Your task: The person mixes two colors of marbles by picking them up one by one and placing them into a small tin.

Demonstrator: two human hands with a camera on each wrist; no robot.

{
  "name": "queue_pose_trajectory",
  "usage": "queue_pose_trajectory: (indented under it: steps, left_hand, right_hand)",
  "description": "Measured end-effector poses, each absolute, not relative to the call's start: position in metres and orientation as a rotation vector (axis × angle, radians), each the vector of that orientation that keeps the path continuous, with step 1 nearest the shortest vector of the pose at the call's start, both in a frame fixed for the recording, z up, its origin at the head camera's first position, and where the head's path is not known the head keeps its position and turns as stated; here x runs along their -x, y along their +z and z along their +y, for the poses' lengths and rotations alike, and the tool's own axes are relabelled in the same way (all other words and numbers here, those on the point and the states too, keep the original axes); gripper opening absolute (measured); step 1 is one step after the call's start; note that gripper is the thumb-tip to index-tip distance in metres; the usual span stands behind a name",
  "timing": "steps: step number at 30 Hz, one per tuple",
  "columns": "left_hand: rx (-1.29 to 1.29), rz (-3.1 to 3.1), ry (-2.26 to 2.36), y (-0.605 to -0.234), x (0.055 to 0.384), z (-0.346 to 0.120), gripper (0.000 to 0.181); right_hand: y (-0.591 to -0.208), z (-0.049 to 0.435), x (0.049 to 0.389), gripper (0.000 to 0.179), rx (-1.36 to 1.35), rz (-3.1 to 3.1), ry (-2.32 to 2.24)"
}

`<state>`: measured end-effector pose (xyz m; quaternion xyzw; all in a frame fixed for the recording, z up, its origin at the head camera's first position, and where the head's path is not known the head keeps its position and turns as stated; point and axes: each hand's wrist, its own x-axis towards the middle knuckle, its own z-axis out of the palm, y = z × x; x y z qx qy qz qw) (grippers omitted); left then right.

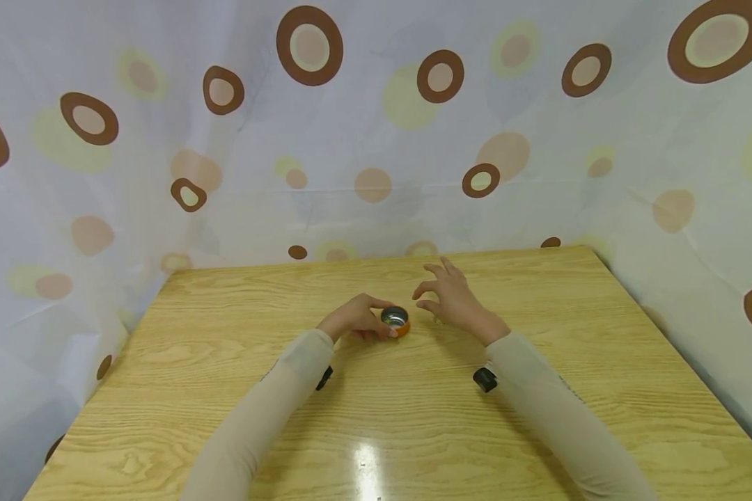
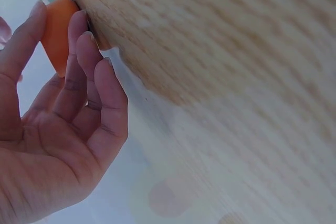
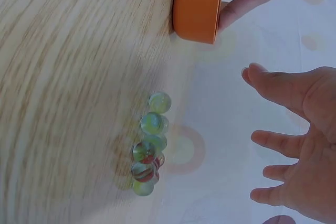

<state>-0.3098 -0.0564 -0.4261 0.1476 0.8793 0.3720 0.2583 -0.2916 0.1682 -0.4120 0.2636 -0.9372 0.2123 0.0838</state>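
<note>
My left hand [image 1: 358,316] grips a small orange cup [image 1: 404,330] by its rim, thumb on one side and fingers on the other. The cup stands upright on the table, its inside shiny and metallic; whether anything lies in it is too small to tell. In the right wrist view, several glass marbles [image 3: 151,123] lie clustered on the wood, clear with green, yellow and red swirls. Above and beside them, my right hand [image 1: 454,299] hovers with fingers spread and holds nothing. From the head, that hand hides most of the marbles.
A light wood table [image 1: 326,431] spreads under both arms, with its far edge just beyond the hands. Behind it and along both sides hangs a pale curtain [image 1: 351,125] with brown, peach and yellow spots. Black straps or devices [image 1: 485,380] sit at the wrists.
</note>
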Motion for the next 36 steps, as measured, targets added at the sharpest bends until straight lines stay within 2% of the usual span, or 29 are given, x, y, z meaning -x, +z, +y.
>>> queue_pose_trajectory:
  steps: [21, 36]
  left_hand:
    - [-0.414, 2.369, 1.037, -0.427, 0.311, -0.058, 0.068]
    - [-0.434, 2.345, 1.065, -0.424, 0.315, -0.059, 0.070]
  right_hand:
    - [-0.424, 0.183, 0.295, 0.020, -0.706, -3.066, 0.523]
    - [-0.425, 0.180, 0.302, 0.009, -0.751, -3.061, 0.481]
